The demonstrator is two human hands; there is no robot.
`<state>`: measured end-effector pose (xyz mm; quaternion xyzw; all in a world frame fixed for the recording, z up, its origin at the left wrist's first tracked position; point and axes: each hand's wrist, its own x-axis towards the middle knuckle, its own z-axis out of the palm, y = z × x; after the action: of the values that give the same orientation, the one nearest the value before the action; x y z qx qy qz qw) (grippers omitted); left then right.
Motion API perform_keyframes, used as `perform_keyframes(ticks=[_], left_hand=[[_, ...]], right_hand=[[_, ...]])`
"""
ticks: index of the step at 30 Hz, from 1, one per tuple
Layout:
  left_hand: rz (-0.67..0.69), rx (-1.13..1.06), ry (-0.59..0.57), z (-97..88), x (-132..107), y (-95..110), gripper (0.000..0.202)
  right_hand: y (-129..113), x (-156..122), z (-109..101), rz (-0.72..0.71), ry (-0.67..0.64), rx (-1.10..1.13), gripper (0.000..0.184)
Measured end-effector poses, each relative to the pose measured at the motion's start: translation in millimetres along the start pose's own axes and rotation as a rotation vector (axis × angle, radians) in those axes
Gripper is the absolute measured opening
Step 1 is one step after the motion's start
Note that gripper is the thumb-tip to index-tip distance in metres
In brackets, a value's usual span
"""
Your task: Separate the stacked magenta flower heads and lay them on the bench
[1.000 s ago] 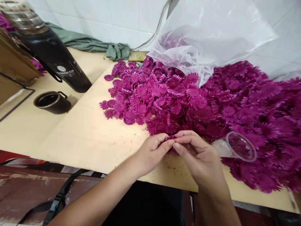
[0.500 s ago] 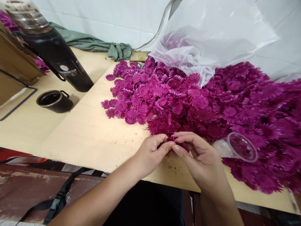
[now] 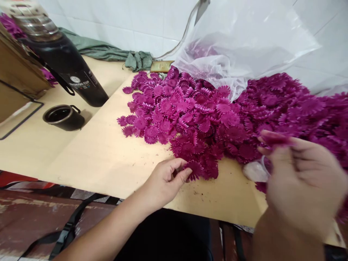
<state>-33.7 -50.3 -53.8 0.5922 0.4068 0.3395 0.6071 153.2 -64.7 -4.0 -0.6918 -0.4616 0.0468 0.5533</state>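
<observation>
My left hand [image 3: 168, 178] pinches a purple artificial flower [image 3: 195, 171] between thumb and fingers, at the near edge of a large heap of the same flowers [image 3: 182, 108]. Off to the right, my right hand [image 3: 306, 185] is lifted in front of the heap and somewhat blurred. Between its thumb and fingertips is a purple flower piece [image 3: 276, 139], seen edge-on. Behind that hand a clear plastic cup [image 3: 255, 171] lies on its side, mostly hidden, with something whitish in it.
A black bottle [image 3: 67, 69] and a small dark cup [image 3: 63, 117] stand at the left on the light board [image 3: 89, 163], near a cardboard box [image 3: 19, 72]. A translucent plastic bag [image 3: 244, 43] rests against the tiled wall behind the heap. Green cloth [image 3: 103, 49] lies along the back.
My hands were together on a flower; now they are apart. The right has swung to the right with a purple piece, covering most of the clear cup. The left has barely moved.
</observation>
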Motion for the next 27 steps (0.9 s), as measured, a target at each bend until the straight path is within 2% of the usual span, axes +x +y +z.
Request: perform_keyframes(ticks=[3,6,9,12,19,22,27], left_hand=[[0.003,-0.065,0.026,2.9,4,2,0.013],[0.001,-0.034,0.043,4.3,10,5,0.016],[0.013,0.017,0.095,5.1,14,3,0.025],[0.049,-0.002,0.119,8.4,17,1,0.031],[-0.008,-0.149,0.063,13.9,18,-4,0.038],[-0.012,-0.181,0.037,12.8,16,-3,0.033],[0.030,-0.086,-0.009,13.6,11,6,0.020]], right_hand=[[11,-8,6,-0.211,-0.147,-0.160,0.028],[14,-27,12,-0.289,-0.232,-0.087,0.026],[7,-44,15,-0.272,-0.401,0.011,0.019],[1,-50,18,-0.263,-0.504,0.037,0.012],[7,-42,22,0.039,-0.706,0.198,0.010],[9,-40,21,0.058,-0.706,0.226,0.008],[10,-44,22,0.044,-0.507,0.234,0.005]])
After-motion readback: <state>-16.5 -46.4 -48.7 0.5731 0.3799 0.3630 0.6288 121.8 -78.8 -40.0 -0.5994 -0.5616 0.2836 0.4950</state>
